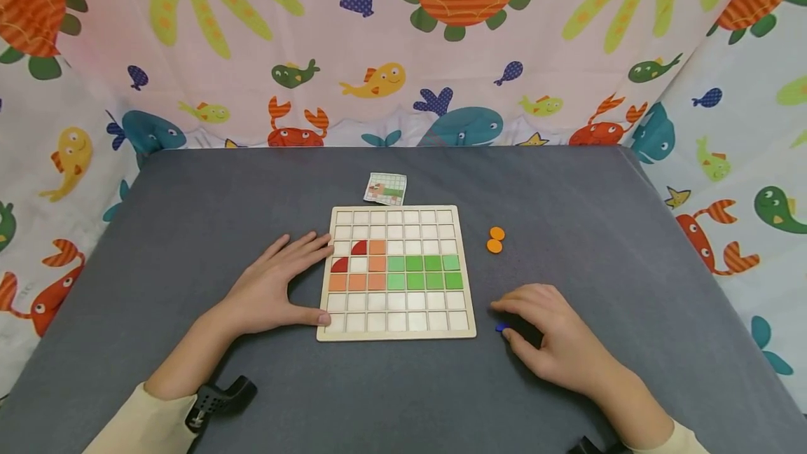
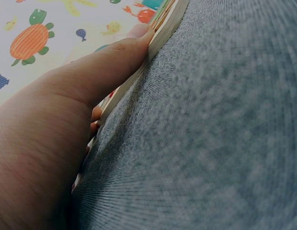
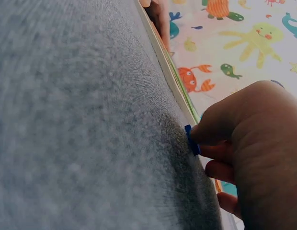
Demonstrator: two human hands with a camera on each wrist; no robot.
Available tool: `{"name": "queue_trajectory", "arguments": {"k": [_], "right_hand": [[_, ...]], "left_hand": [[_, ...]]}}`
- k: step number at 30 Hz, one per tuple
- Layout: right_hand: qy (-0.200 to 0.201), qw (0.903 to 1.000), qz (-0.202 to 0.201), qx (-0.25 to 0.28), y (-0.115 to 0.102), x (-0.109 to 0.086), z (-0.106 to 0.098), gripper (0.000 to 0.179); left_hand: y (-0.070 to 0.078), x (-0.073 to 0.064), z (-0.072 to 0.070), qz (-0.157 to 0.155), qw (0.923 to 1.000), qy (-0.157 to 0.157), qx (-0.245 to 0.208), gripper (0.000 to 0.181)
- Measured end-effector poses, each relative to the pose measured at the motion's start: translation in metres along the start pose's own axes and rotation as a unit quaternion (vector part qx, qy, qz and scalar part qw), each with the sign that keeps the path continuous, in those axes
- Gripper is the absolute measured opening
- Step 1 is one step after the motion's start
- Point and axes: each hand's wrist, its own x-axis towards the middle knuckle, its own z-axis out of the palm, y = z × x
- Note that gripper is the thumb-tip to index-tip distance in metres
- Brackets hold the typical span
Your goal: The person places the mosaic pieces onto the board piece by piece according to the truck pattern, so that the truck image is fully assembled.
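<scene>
A square wooden grid board (image 1: 397, 333) lies on the grey cloth, with red, orange and green tiles in several of its cells. At the board's left edge rests my left hand (image 1: 267, 293), fingers spread and thumb touching the lower left corner. The thumb (image 2: 115, 60) also shows against the rim in the left wrist view. Right of the board, my right hand (image 1: 561, 342) pinches a small blue piece (image 3: 191, 140) between thumb and fingers, low over the cloth. The piece stands tilted in the right wrist view; its full shape is hidden by the fingers.
Two round orange pieces (image 1: 496, 239) lie on the cloth right of the board. Behind the board's top edge is a small printed card (image 1: 385, 188) with a coloured grid pattern. A curtain with sea animals (image 1: 353, 33) hangs at the back and sides of the grey table (image 1: 252, 188).
</scene>
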Motion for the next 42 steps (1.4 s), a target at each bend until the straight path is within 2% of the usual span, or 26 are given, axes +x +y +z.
{"name": "queue_trajectory", "arguments": {"k": [3,10,20,27,36,42], "right_hand": [[-0.001,1.0000,-0.005,0.001,0.001,-0.001,0.001,0.037],[0.023,0.9987,-0.046,0.003,0.002,0.001,0.003,0.034],[0.023,0.9992,-0.032,0.005,0.006,0.005,0.002,0.034],[0.052,0.9968,-0.058,0.013,0.010,0.014,0.006,0.038],[0.047,0.9962,-0.071,0.016,0.009,0.030,0.009,0.033],[0.019,0.9986,-0.044,0.021,0.007,0.038,0.012,0.025]], "left_hand": [[0.000,0.000,-0.001,-0.001,1.0000,0.000,0.001,0.121],[0.000,0.000,-0.001,0.001,1.0000,-0.001,-0.004,0.121],[0.003,0.002,-0.002,0.006,1.0000,0.005,-0.001,0.120],[0.002,0.002,-0.003,0.001,1.0000,0.006,0.001,0.119],[0.001,0.001,-0.001,0.004,1.0000,0.006,-0.003,0.118],[0.001,0.000,0.000,0.002,1.0000,0.004,-0.006,0.119]]}}
